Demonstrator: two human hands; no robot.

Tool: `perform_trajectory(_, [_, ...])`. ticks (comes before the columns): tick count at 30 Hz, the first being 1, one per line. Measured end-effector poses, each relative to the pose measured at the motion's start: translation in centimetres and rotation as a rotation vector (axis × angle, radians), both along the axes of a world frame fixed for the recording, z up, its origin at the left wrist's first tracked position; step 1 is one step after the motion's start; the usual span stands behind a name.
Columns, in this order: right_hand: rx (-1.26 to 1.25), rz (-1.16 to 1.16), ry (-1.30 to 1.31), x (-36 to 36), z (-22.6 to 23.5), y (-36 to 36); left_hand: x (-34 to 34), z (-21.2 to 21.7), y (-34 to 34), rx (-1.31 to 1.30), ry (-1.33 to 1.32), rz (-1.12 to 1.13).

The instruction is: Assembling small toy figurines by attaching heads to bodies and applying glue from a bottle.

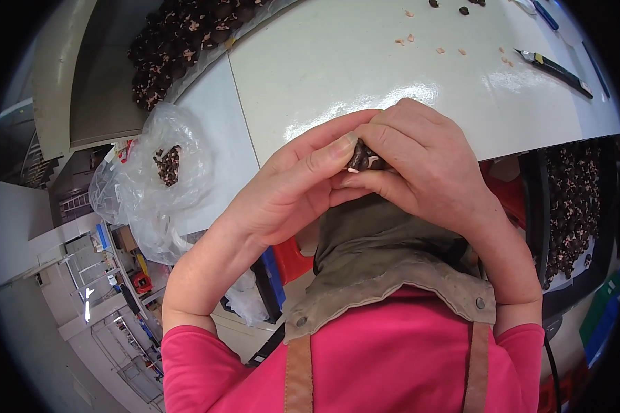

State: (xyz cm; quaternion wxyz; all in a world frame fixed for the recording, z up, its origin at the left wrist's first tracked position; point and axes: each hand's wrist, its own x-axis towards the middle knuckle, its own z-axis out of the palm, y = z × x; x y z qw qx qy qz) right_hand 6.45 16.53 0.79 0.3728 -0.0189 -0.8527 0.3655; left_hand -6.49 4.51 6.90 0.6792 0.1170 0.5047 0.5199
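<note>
A small dark brown, lumpy piece (359, 158) with pale pink patches is held between my two hands, just over the near edge of the white table (310, 76). My left hand (293, 172) is closed on it, the thumb pressing its upper left side. From the other side my right hand (427, 155) grips it between thumb and bent fingers. The fingers hide much of the piece, so its exact kind cannot be made out.
A heap of similar dark pieces (186, 41) lies far left. Below it sits a clear plastic bag (193, 148) with small bits inside. A black utility knife (554, 73) and pink scraps (411, 38) lie far right. At right stands a black tray (539, 206) of dark pieces.
</note>
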Motion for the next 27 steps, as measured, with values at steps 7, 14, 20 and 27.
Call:
perform_trajectory(7, [0.004,0.002,0.005,-0.06,-0.09,0.02,-0.12,-0.19,-0.11,0.008,-0.013,0.002])
perform_trajectory(14, [0.013,0.007,0.032,-0.27,-0.06,-0.01,-0.15,-0.04,-0.2,0.012,-0.006,-0.005])
perform_trajectory(20, [0.004,0.026,0.025,-0.13,0.23,-0.04,-0.02,0.21,-0.33,0.024,0.023,-0.015])
perform_trajectory(27, [0.017,0.017,0.012,-0.16,0.42,-0.12,0.0,0.4,-0.32,0.027,0.027,-0.021])
